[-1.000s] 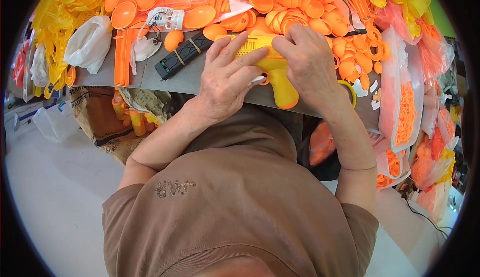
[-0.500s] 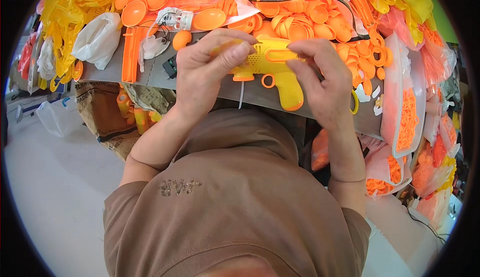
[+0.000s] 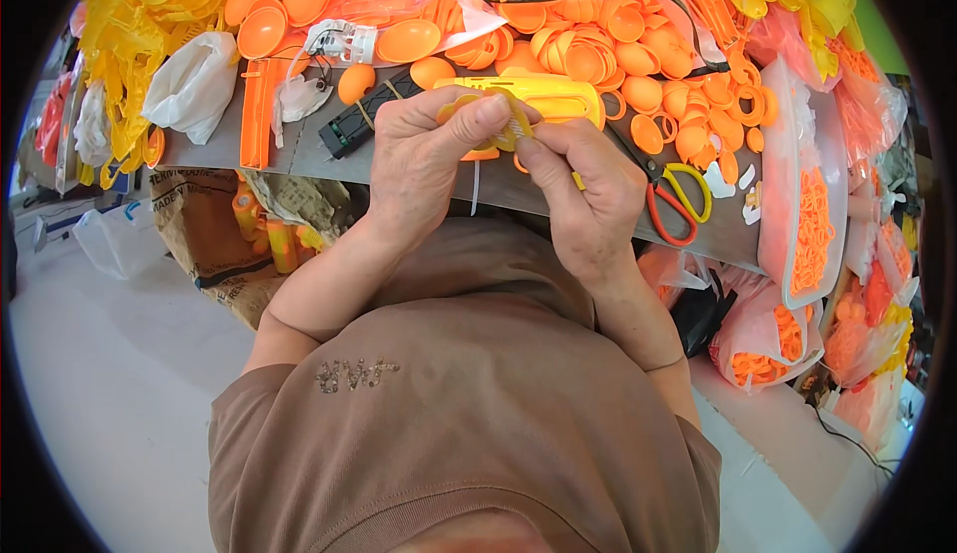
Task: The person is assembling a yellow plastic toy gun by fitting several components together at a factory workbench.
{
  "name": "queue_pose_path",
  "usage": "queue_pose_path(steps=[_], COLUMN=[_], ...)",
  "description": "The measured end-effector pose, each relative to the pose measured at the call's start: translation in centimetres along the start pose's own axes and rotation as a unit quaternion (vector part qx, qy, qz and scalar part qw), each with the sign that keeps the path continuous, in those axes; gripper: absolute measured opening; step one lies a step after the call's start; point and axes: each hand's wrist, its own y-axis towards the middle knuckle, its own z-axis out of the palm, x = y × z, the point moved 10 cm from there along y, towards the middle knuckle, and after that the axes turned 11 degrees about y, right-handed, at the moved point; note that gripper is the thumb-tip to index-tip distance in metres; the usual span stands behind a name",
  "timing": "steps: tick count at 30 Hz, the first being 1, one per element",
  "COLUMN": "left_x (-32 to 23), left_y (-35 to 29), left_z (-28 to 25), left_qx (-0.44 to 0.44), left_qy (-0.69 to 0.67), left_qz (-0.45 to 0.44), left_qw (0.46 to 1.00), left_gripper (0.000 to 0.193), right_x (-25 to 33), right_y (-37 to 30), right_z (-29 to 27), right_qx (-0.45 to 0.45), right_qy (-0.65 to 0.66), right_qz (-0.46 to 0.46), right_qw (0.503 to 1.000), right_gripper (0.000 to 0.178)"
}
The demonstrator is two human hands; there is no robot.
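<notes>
My left hand (image 3: 414, 154) is closed on a small flat yellow plastic piece (image 3: 515, 126), pinched between thumb and fingers. The fingertips of my right hand (image 3: 588, 189) are closed at the near edge of this same piece. Just behind both hands is a yellow toy gun (image 3: 563, 100), its lower part mostly hidden by them. Whether any finger still touches the gun cannot be made out. A thin white strip (image 3: 476, 186) hangs below, between the hands.
Scissors (image 3: 673, 204) with red and yellow handles lie right of my right hand. Orange cup-shaped parts (image 3: 588, 54) are heaped behind. A black battery holder (image 3: 349, 129), a long orange part (image 3: 257, 114) and a white bag (image 3: 194, 84) lie left. A clear bin (image 3: 797, 244) stands right.
My right hand has moved left from the toy gun's rear to the small yellow piece in my left hand. The gun's grip is now mostly covered, and the scissors are uncovered.
</notes>
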Motion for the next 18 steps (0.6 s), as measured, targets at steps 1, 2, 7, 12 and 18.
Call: queue_pose_path(steps=[1,2,7,12,18], left_x=[-0.1,-0.3,0.0,0.4,-0.5], left_y=[-0.1,-0.1,0.0,0.0,0.1], left_z=[-0.5,-0.9,-1.2,-0.3,0.5], left_qx=[-0.017,-0.033,0.0,0.028,0.036], left_qy=[0.018,0.037,0.034,0.016,0.046], left_qz=[0.021,0.041,-0.012,-0.057,-0.038], left_qw=[0.999,0.998,0.999,0.998,0.998], left_gripper=[0.023,0.023,0.024,0.025,0.024], right_x=[0.1,0.3,-3.3,-3.4,-2.8], right_y=[0.0,0.0,-0.6,-0.5,-0.7], right_z=[0.0,-0.3,-0.9,-1.3,-0.8], right_qx=[0.012,0.012,0.026,0.049,0.097], right_qy=[-0.007,-0.007,0.146,0.162,0.14], right_qz=[-0.012,-0.012,0.23,0.256,0.244], right_qw=[1.0,1.0,0.962,0.952,0.955], right_gripper=[0.005,0.005,0.012,0.012,0.01])
